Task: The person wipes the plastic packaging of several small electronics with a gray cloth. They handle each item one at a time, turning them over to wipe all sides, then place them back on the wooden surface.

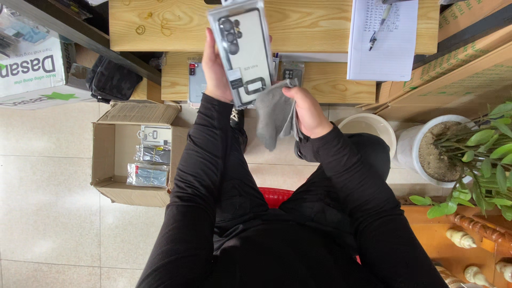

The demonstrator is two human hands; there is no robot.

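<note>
Packaged phone case point(242, 50), top centre of frame: light, stiff, slick plastic; best gripped by its edges. Left hand point(216, 69) closed around its side. Right hand point(306, 109) clenches soft grey cloth point(274, 114) beneath.

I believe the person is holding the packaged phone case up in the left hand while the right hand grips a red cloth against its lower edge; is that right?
Not quite: the cloth is grey, not red. The head view shows the left hand holding up the packaged phone case while the right hand grips the grey cloth at its lower edge.
</note>
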